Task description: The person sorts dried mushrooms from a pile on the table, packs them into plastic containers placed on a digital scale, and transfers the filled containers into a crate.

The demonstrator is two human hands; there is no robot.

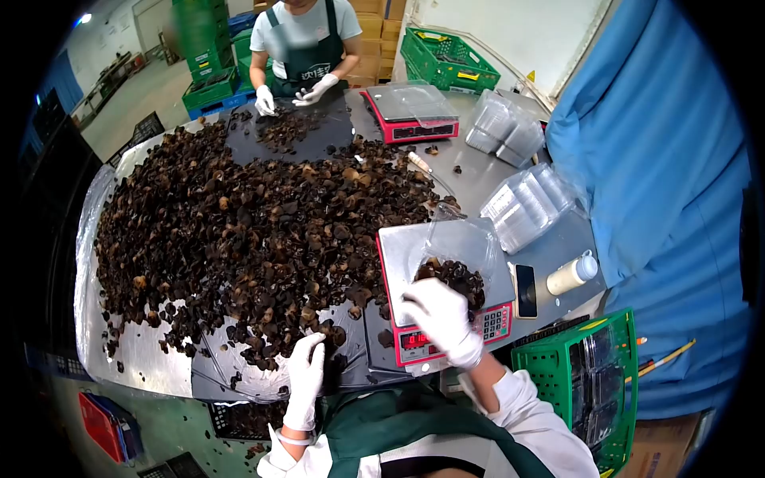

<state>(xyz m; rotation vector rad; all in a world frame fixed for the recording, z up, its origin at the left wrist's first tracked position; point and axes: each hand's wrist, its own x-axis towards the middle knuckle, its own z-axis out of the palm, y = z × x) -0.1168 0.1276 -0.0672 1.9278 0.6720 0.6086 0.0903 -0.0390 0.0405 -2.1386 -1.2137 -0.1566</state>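
A large heap of dark brown wood ear mushrooms (pixel 263 215) covers much of the metal table. My right hand (pixel 442 315), in a white glove, is over the red and white digital scale (pixel 398 247). Its fingers curl together at the near left side of a clear plastic box (pixel 486 247) with mushrooms in it; whatever they hold is hidden. The box's lid stands folded back. My left hand (pixel 305 374), also gloved, is at the table's near edge beside loose mushrooms, fingers slightly bent and apart, with nothing visible in them.
Stacked clear boxes (pixel 530 207), a phone (pixel 525 291) and a bottle (pixel 572 273) stand to the right. A green crate (pixel 586 382) holds packed boxes below. Across the table, a gloved co-worker (pixel 307 56) handles mushrooms near a second scale (pixel 410 111). A blue curtain (pixel 661 199) hangs at right.
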